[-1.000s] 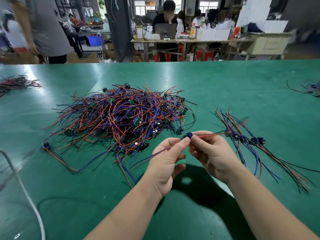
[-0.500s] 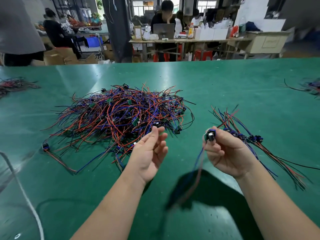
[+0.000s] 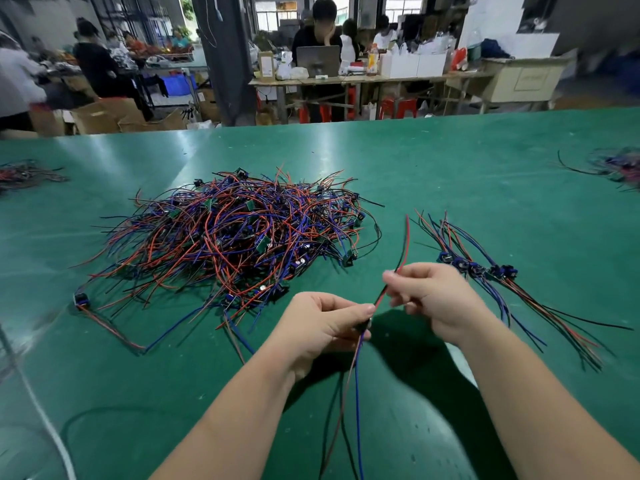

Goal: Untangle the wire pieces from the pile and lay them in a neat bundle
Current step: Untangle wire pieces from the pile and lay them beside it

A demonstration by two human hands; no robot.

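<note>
A big tangled pile of red, blue and black wire pieces [image 3: 239, 237] lies on the green table [image 3: 450, 168]. To its right, a small aligned bundle of wire pieces [image 3: 485, 271] lies with its blue connectors side by side. My left hand [image 3: 322, 327] pinches one wire piece [image 3: 401, 258] at its dark connector; blue, red and black leads hang down from there toward me. My right hand [image 3: 433, 299] pinches the red and black leads of the same piece, which stick up past my fingers.
Smaller wire heaps sit at the far left edge [image 3: 24, 174] and far right edge [image 3: 620, 168] of the table. A white cable [image 3: 45, 420] runs along the near left. People work at benches beyond the table's far edge.
The piece hung from my right hand alone while my left hand was open. Now my left hand grips its connector, and my right hand has slid onto the upper leads.
</note>
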